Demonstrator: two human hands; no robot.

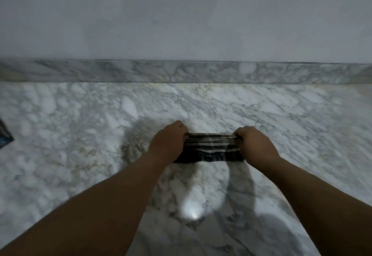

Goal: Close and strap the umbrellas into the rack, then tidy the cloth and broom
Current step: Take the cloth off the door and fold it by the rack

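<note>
Marble floor (80,135), white with grey veins, fills the lower two thirds of your view; it is slightly blurred. A marble skirting strip (181,72) of the same stone runs straight across where the floor meets a plain pale wall (181,14). A bright reflection of a light shows on the floor between your forearms, and soft shadows fall around your arms.

You hold one cloth (211,148), dark with pale stripes, stretched flat between your two hands low over the floor; whether its lower edge touches the marble cannot be told. Your left hand (169,141) has its grip closed on the cloth's left end, fingers curled over the top edge. Your right hand (254,143) has its grip closed on the cloth's right end in the same way. Both bare forearms reach in from the bottom corners.

One dark object (5,135) is cut off by the left edge, well apart from the cloth; too little shows to say what it is. Nothing lies between your hands and the skirting
</note>
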